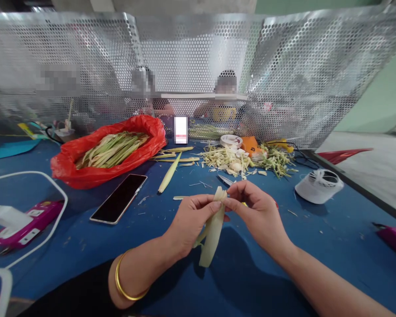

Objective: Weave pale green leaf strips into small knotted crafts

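Both my hands pinch the top of a pale green stalk [213,233] that hangs down over the blue table [284,246]. My left hand [191,222], with a gold bangle on the wrist, grips the stalk's upper left side. My right hand [255,211] pinches an outer leaf at the stalk's tip, and a small blade [225,179] pokes out just beyond it. Whether the right hand holds the blade's handle is hidden.
A red bag [86,169] of stalks lies at the left, a black phone [119,197] beside it. Loose stalks [169,175] and a heap of trimmings [231,159] lie ahead. A white fan [318,185] sits right. Perforated metal screens [284,70] wall the table; people sit behind.
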Tool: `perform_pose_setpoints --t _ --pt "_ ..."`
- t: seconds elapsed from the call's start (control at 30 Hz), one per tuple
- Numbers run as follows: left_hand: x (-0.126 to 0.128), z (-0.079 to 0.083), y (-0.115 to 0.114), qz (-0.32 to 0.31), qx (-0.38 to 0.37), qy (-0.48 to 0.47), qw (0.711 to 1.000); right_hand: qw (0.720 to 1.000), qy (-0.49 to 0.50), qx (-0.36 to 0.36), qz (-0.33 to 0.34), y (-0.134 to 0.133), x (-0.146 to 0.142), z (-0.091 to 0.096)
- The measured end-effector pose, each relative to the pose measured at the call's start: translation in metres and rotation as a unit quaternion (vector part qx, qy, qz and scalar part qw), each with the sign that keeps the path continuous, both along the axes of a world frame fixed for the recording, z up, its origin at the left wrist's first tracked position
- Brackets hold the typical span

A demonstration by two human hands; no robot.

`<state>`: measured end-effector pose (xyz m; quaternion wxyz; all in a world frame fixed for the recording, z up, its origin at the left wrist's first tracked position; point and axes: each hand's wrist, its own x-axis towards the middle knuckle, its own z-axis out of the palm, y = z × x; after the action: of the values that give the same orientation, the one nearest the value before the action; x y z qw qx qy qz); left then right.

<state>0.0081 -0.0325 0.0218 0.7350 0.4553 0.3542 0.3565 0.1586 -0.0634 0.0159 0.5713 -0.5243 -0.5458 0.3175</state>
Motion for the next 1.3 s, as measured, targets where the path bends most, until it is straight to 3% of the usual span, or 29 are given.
perform_pose_setpoints --t 0.17,0.4,0.83,1.03,1.3 --pt "-0.001 -0.002 0.001 -0.010 0.009 0.006 1.000 0.999 0.028 -0.020 0.000 0.000 -0.001 0.001" --pt "-0.001 -0.004 0.000 -0.029 0.035 0.025 0.999 0.990 0.102 -0.080 0.061 0.000 0.000 0.004" --pt "0.001 -0.003 0.000 -0.065 0.000 0.000 0.998 0.983 0.159 -0.077 0.049 0.001 0.002 0.004" --pt "0.002 -0.005 0.001 -0.076 0.020 0.007 0.997 0.981 0.174 -0.078 0.047 0.002 0.001 0.005" --pt "0.007 -0.007 -0.004 -0.011 0.053 0.079 0.995 0.992 0.119 -0.045 -0.001 0.004 -0.005 -0.010"
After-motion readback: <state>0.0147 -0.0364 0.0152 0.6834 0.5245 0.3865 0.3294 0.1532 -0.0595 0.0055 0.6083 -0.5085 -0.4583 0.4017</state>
